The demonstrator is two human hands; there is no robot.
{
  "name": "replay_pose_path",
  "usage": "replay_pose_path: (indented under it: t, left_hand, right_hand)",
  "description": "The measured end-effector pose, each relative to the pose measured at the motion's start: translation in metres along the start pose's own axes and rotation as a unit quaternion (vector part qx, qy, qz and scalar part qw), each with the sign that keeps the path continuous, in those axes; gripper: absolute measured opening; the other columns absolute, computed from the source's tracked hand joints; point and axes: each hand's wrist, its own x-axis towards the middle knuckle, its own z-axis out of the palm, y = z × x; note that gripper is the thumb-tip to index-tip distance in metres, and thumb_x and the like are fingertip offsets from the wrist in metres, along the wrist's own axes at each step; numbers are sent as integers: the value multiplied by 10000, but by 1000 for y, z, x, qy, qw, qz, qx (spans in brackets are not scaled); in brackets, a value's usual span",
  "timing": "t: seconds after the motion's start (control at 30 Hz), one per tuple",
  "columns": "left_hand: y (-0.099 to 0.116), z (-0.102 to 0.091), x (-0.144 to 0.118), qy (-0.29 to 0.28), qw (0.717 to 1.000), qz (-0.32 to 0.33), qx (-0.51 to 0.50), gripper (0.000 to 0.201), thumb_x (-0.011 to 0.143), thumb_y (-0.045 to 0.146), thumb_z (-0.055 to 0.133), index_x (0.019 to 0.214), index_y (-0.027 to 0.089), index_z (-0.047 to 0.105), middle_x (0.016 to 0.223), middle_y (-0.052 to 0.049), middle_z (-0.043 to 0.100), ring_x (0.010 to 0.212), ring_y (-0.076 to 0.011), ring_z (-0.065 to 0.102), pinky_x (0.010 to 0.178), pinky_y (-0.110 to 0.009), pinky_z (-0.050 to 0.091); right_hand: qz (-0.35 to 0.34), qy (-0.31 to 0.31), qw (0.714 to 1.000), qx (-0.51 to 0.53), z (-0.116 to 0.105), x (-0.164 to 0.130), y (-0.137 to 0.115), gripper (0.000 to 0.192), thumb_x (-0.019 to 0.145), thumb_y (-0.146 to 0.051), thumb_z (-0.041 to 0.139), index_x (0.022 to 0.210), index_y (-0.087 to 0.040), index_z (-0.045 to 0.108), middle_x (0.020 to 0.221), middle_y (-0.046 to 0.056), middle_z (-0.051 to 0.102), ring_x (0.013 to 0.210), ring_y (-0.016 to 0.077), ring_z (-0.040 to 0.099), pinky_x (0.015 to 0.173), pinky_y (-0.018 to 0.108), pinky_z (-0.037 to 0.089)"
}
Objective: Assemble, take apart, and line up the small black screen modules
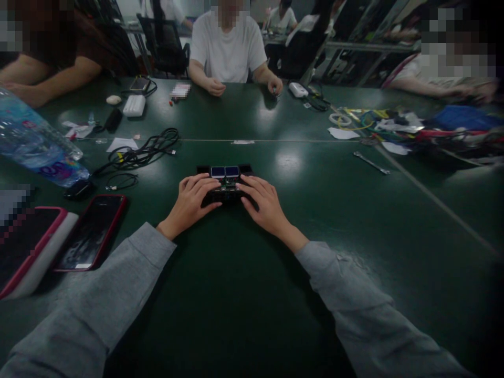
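Note:
A small black electronic device [225, 194] rests on the dark green table in front of me. Two small dark blue screens [224, 172] with pale frames stand at its far side, and some green circuit board shows between my fingers. My left hand [193, 197] grips the device's left end, fingers over the top and thumb along the near side. On the right end, my right hand [264, 202] holds it in the same way. Both hands cover much of the device, so its ends are partly hidden.
Left of my hands lie a red-edged phone [92, 233], a plastic bottle [37, 142] and coiled black cables [147, 148]. A wrench [371, 163] lies to the right, before piled cables and bags [444, 128]. Across the table sits a person in a white shirt [228, 47]; others sit at both sides.

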Motion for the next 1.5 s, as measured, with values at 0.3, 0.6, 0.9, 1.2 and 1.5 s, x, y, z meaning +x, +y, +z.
replay_pose_path:
  t: [0.3, 0.6, 0.9, 1.2, 1.5]
  left_hand:
    - [-46, 11, -4, 203, 875, -351, -263, 299, 924, 433, 641, 1133, 222, 617, 1107, -63, 665, 825, -154, 620, 751, -307, 510]
    - [-43, 15, -5, 124, 873, -339, -328, 405, 859, 394, 715, 1189, 214, 565, 1198, -84, 642, 826, -148, 651, 702, -289, 545]
    - [-41, 13, -3, 123, 867, -345, -338, 366, 847, 365, 728, 1143, 210, 580, 1126, -72, 670, 806, -152, 673, 692, -299, 559]
    - [-41, 12, -5, 106, 871, -346, -332, 385, 869, 401, 705, 1176, 209, 572, 1101, -74, 676, 838, -174, 683, 692, -307, 566]
    - [-50, 17, -8, 99, 871, -340, -341, 388, 875, 392, 701, 1196, 214, 577, 1041, -73, 694, 815, -183, 691, 690, -326, 576]
  right_hand:
    - [175, 139, 963, 152, 7, -1, 23, 387, 1063, -433, 404, 1366, -285, 594, 1435, 74, 590, 1355, 234, 533, 1149, 508, 434]
    - [155, 60, 977, 134, 6, -1, 17, 414, 1066, -438, 389, 1363, -263, 618, 1426, 82, 600, 1348, 245, 546, 1153, 527, 435]
    - [164, 41, 980, 107, 6, -3, 17, 433, 1058, -462, 404, 1393, -276, 606, 1450, 71, 585, 1338, 265, 558, 1105, 550, 484]
    - [164, 33, 982, 84, 6, -4, 16, 428, 1056, -423, 407, 1406, -264, 594, 1451, 83, 581, 1326, 276, 568, 1069, 554, 510]
    - [160, 34, 984, 75, 5, -4, 14, 421, 1054, -404, 408, 1403, -266, 598, 1448, 87, 583, 1322, 284, 572, 1056, 565, 518]
